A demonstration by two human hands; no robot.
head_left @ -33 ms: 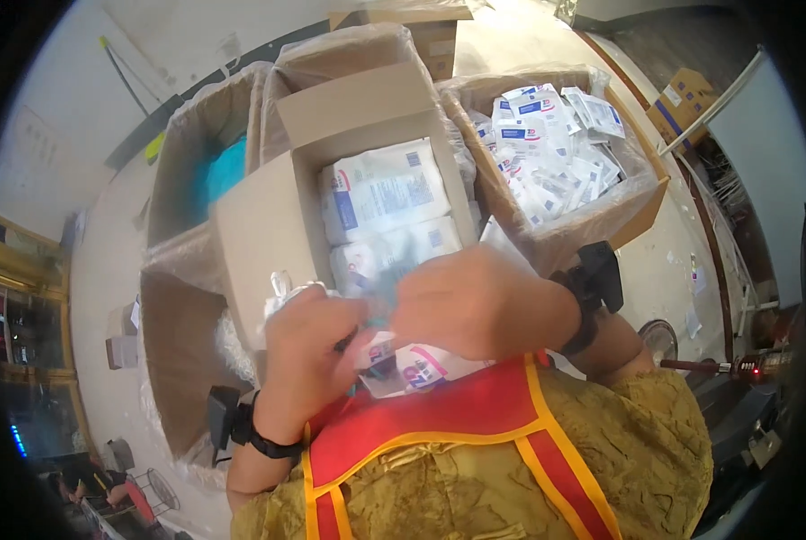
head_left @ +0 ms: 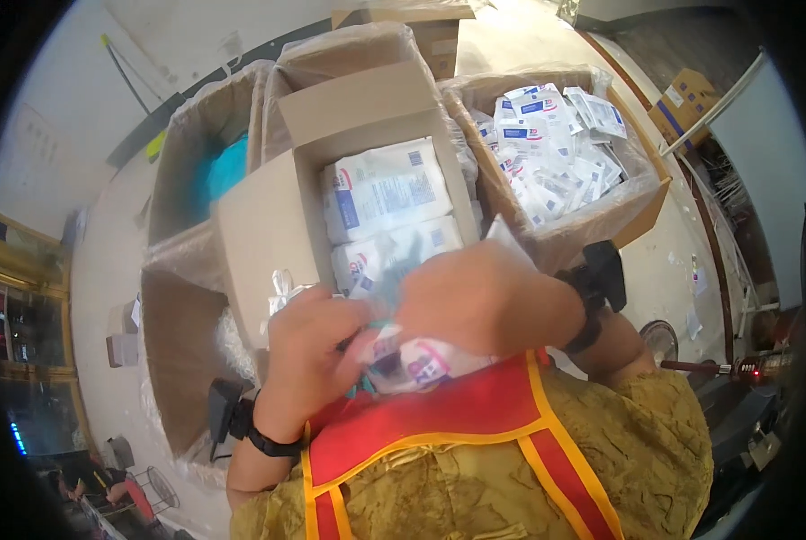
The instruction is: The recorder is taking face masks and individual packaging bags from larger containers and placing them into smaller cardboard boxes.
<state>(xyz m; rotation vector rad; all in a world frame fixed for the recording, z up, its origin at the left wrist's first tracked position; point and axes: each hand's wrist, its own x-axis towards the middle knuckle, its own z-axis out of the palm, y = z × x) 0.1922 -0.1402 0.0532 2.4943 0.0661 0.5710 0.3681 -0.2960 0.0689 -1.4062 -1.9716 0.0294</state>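
My left hand (head_left: 308,355) and my right hand (head_left: 484,301) are closed together on a small white plastic packet (head_left: 414,362) with blue and red print, held close to my chest. Part of the packet is hidden by my fingers. Both wrists wear black bands. Just beyond my hands stands an open cardboard box (head_left: 259,225) holding large white packs (head_left: 385,189) with blue print.
A plastic-lined box (head_left: 641,202) at the right holds several small white and blue sachets (head_left: 556,144). At the left, a lined box (head_left: 182,153) has something teal (head_left: 227,166) inside. Another lined box (head_left: 178,351) stands at the lower left. A further carton (head_left: 439,31) sits at the back.
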